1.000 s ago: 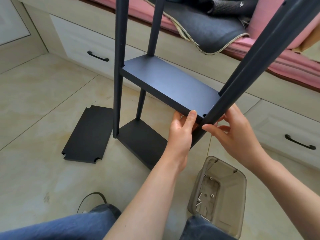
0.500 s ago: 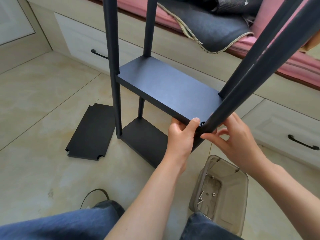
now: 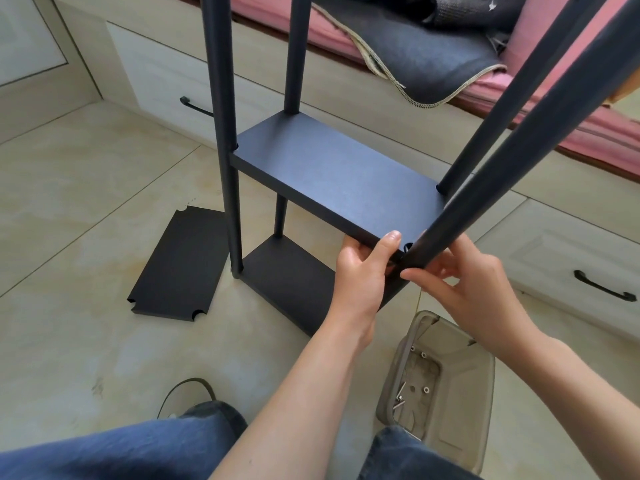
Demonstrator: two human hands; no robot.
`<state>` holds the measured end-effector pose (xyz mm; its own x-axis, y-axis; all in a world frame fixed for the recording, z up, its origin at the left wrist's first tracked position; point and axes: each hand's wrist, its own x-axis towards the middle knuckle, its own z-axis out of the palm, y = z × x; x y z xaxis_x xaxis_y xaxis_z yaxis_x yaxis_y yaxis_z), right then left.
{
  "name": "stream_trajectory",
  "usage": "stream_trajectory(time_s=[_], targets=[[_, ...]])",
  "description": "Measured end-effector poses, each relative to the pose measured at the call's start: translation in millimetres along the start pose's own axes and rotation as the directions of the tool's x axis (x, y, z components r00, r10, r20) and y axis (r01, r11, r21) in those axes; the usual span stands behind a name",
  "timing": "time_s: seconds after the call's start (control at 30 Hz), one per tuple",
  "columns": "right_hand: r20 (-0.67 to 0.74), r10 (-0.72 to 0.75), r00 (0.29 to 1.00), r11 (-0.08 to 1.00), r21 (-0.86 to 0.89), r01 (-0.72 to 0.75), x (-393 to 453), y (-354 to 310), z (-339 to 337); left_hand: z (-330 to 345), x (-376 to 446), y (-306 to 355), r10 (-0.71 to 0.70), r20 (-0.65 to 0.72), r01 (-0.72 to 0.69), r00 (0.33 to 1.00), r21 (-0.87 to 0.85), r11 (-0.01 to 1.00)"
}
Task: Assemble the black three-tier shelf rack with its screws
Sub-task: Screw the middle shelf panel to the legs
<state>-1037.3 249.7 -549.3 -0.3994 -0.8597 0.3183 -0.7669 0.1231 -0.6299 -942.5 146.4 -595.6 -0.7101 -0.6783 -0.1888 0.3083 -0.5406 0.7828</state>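
From the head camera, the black rack [image 3: 332,174] stands on the tiled floor [image 3: 86,188] in front of the person, two shelves fitted between four poles. The left hand [image 3: 362,275] grips the near corner of the middle shelf [image 3: 337,178], thumb on top, fingers curled beneath. The right hand [image 3: 467,289] pinches at the near pole [image 3: 519,140] beside that corner (what its fingertips hold is too small to tell). A loose shelf board [image 3: 180,265] lies flat to the left. Screws [image 3: 401,396] sit in a plastic tub [image 3: 464,386] near the knees.
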Motion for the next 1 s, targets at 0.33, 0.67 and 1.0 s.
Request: stream_trajectory(time_s=[0.33, 0.67, 1.0], targets=[[0.022, 0.211, 0.977, 0.973, 0.09, -0.212, -16.6, -24.6, 2.9, 0.8, -2.5, -0.3, -0.015, 0.008, 0.014, 1.0, 0.005, 1.0], [-0.073, 0.156, 0.985, 0.98, -0.113, -0.164, -21.4, -27.2, 3.3, 1.3, -2.0, -2.5, -0.012, 0.005, 0.012, 1.0, 0.035, 0.999], [-0.068, 0.157, 0.985, 0.983, -0.084, -0.163, -20.5, -25.4, 6.0, 2.3, -2.7, -6.5, -0.011, 0.021, 0.01, 1.0, 0.024, 1.0]])
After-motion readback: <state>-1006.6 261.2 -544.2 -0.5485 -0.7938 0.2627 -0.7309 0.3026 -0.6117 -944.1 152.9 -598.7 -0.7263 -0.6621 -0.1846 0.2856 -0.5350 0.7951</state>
